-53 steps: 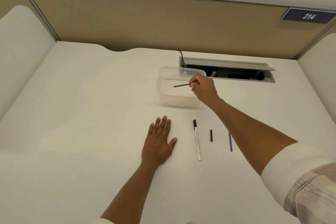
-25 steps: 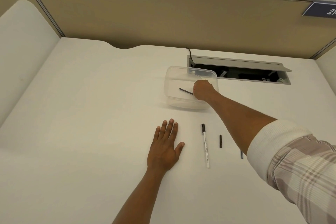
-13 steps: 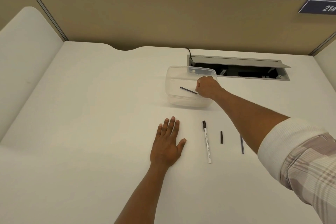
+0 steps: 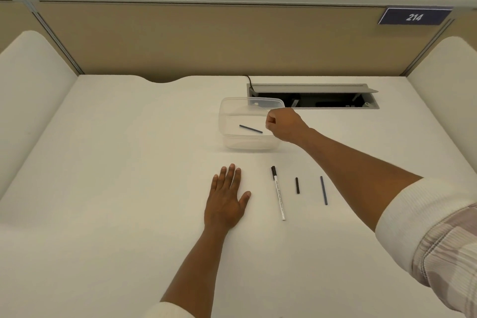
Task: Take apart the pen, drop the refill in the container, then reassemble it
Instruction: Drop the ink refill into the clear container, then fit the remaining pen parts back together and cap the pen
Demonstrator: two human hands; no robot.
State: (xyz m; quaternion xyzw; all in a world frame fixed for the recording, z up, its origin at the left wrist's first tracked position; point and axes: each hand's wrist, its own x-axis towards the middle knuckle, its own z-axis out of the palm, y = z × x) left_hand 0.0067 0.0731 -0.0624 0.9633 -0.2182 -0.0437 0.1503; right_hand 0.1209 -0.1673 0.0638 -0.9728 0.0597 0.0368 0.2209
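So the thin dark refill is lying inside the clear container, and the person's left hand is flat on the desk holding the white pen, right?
Not quite. The head view shows the left hand flat on the desk but holding nothing; the white pen lies apart, to its right. The refill is indeed inside the clear container.

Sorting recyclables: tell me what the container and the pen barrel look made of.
Container: likely clear, slightly frosted plastic; the desk and the refill inside show through its thin walls. Pen barrel: probably smooth white plastic with printed text and a black tip; not certain.
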